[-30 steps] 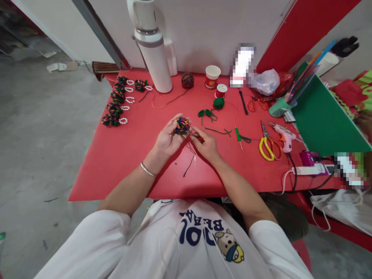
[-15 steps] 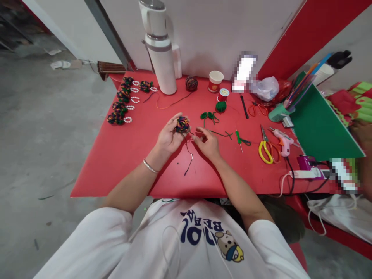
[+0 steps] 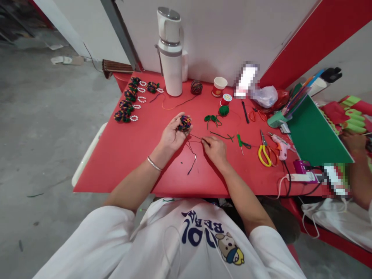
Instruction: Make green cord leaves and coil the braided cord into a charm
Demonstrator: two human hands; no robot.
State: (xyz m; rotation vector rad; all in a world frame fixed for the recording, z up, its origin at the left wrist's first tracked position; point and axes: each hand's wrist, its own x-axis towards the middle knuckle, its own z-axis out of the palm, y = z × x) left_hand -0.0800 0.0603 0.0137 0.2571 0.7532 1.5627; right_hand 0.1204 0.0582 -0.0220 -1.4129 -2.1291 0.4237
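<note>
My left hand (image 3: 172,133) is closed around a small multicoloured yarn piece (image 3: 184,123), palm up above the red table. A thin dark strand (image 3: 195,136) runs from that piece to my right hand (image 3: 214,149), whose thumb and fingertips pinch its end. Another dark yarn tail (image 3: 191,169) hangs below the piece, with a small shiny needle-like bit (image 3: 195,157) on it. Beyond my right hand lie a loose green yarn strand (image 3: 221,135) and green looped yarn pieces (image 3: 213,119).
Finished-looking yarn pieces with bead loops (image 3: 127,104) line the left side. A white flask (image 3: 171,69), yarn ball (image 3: 196,87) and paper cup (image 3: 219,86) stand behind. Rightward are a green-handled hook (image 3: 239,140), yellow-handled pliers (image 3: 264,155), a pink glue gun (image 3: 281,147) and another person's arm (image 3: 360,170).
My right hand has moved right and toward me, from loosely spread fingers to a pinch, drawing the strand out straight. My left hand still holds the yarn piece. The camera view has shifted slightly.
</note>
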